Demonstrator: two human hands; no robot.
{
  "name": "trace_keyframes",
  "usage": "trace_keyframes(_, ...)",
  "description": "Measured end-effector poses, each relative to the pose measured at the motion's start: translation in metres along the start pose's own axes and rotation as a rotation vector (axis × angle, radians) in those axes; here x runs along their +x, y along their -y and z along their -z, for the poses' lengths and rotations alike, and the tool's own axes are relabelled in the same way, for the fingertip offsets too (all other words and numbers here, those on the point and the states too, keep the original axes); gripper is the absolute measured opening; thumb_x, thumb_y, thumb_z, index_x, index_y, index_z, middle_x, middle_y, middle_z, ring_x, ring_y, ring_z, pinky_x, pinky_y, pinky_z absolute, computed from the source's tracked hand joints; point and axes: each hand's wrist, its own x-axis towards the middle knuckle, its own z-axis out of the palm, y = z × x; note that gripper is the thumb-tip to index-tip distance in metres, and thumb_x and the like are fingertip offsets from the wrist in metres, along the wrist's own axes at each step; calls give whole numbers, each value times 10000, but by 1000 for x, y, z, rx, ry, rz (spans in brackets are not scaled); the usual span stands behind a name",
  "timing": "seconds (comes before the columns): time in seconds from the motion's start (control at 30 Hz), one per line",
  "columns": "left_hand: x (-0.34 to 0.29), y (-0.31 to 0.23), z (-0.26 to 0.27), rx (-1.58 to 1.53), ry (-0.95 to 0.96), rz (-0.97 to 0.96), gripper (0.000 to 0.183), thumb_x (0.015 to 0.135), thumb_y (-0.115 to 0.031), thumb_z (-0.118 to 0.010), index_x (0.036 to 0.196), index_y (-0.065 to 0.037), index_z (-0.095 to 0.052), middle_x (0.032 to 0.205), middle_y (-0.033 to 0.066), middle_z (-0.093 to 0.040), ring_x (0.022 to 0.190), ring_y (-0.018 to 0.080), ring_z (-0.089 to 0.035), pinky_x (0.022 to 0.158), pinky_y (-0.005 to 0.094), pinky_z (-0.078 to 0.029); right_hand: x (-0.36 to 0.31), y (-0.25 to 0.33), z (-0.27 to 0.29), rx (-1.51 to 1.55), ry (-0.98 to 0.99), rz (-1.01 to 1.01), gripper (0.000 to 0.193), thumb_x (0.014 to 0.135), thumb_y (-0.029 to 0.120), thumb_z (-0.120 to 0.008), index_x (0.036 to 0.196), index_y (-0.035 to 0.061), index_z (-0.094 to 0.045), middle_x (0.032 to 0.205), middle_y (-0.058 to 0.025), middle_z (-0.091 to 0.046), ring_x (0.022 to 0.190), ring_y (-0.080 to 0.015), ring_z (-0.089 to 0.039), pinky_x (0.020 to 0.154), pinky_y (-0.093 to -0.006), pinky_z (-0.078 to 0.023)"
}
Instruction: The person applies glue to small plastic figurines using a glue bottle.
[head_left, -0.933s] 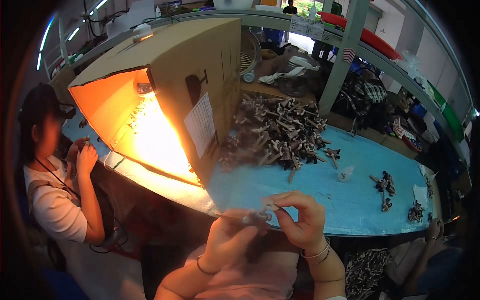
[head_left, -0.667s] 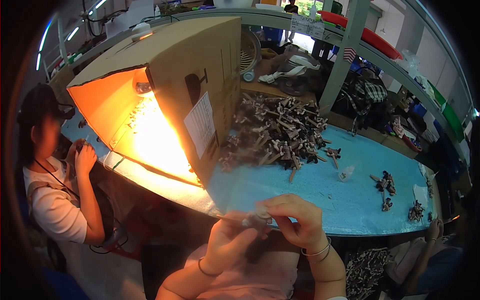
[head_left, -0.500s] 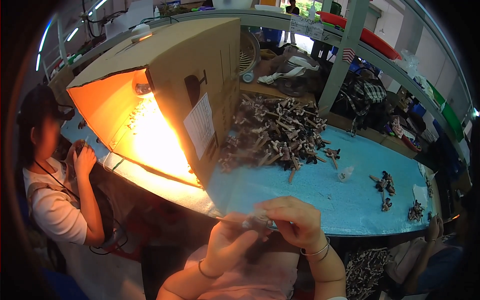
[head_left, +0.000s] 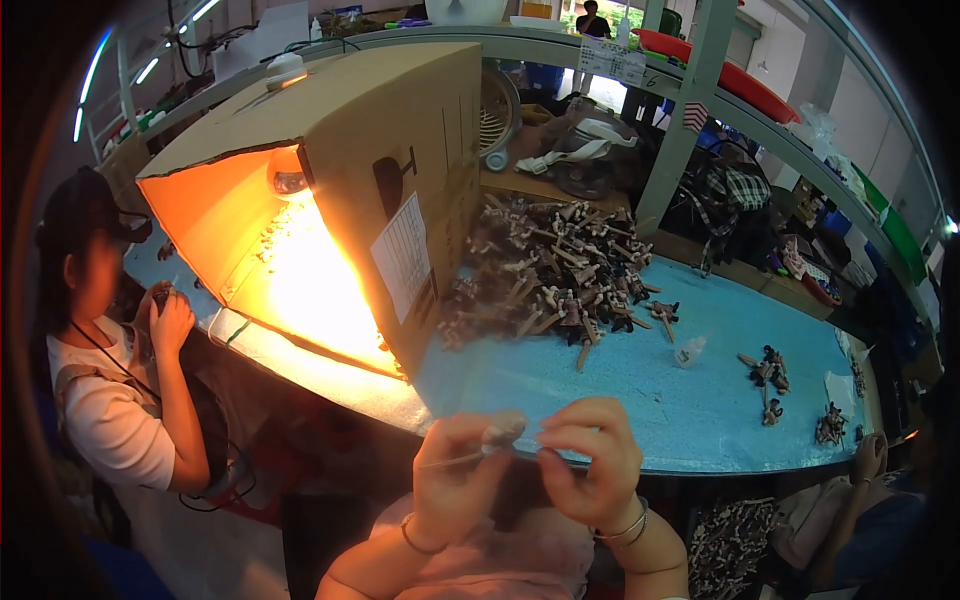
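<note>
Above the table's near edge, my left hand (head_left: 453, 470) pinches a small figurine (head_left: 503, 430), its greyish end showing past the fingertips. A thin pale stick (head_left: 448, 462) juts from the same grip toward the left. Just to the right, my right hand (head_left: 597, 462) is curled with thumb and forefinger tips close together. A narrow gap separates it from the figurine; whatever it may hold is too small to make out. Beyond both hands lies a heap of small dark-and-pale figurines (head_left: 565, 265) with stick-like parts, on the blue tabletop (head_left: 520, 385).
An open cardboard box (head_left: 400, 130) with a glowing lamp (head_left: 288, 180) inside stands at the left. Loose figurines (head_left: 768, 370) and a crumpled clear plastic piece (head_left: 690, 351) lie to the right. A co-worker (head_left: 120, 400) sits left; another person's hand (head_left: 870, 455) shows at right.
My right hand has come away from the figurine to the right, leaving a gap. The figurine, in my left hand, is now tilted upward and shows more plainly.
</note>
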Motion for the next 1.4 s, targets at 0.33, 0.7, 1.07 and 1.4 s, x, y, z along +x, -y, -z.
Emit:
trace_keyframes(0.33, -5, 9, 0, 341, -95, -201, 316, 742, 109, -614, 1022, 3, -514, 955, 115, -565, 841, 161, -560, 740, 268, -470, 3, 0, -10, -61, 42, 10, 248, 675, 9, -675, 914, 51, -622, 859, -74, -601, 742, -241, -582, 655, -330, -457)
trace_keyframes(0.7, 4, 9, -6, 545, -55, -323, 260, 772, 84, -607, 1002, 17, -507, 935, 112, -541, 792, 126, -525, 685, 218, -429, 0, 1, 1, -29, 15, -56, 233, 666, -47, -653, 886, 27, -631, 855, -98, -611, 757, -252, -594, 677, -320, -476)
trace_keyframes(1.07, 4, 20, -26, -48, -103, 25, 242, 818, 41, -595, 1008, -18, -457, 1036, 93, -536, 925, 123, -530, 794, 244, -445, -8, -1, -4, -334, 166, -11, 564, 597, 75, -735, 1104, 59, -488, 1062, -99, -515, 967, -276, -514, 828, -372, -403)
trace_keyframes(1.4, 27, -6, 3, 244, 379, -113, 315, 887, -135, -542, 1166, -5, -474, 1117, 129, -496, 1006, 205, -506, 863, 307, -410, -28, -23, 18, 448, 62, -366, 583, 574, 97, -832, 1036, 49, -478, 1003, -98, -485, 949, -196, -489, 863, -310, -384)
